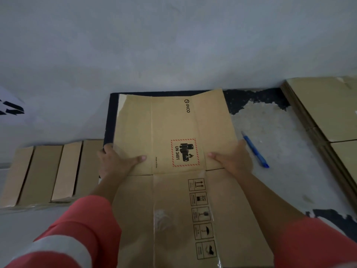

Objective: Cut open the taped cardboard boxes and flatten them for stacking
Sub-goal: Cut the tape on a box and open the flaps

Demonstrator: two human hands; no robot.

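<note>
A flattened brown cardboard box point(173, 122) with a PICO logo and a red-framed UN 3481 label lies in front of me on the floor. Clear tape runs along its lower middle seam. My left hand point(116, 159) holds the box's left edge, its thumb lying flat on top of the panel. My right hand point(231, 159) holds the right edge the same way, thumb pointing inward. A blue cutter point(255, 150) lies on the floor just right of my right hand.
A row of closed cardboard boxes point(48, 171) stands at the left. A stack of flattened boxes point(328, 113) lies at the right. A dark mat point(260, 99) with worn patches lies under the box, against a grey wall.
</note>
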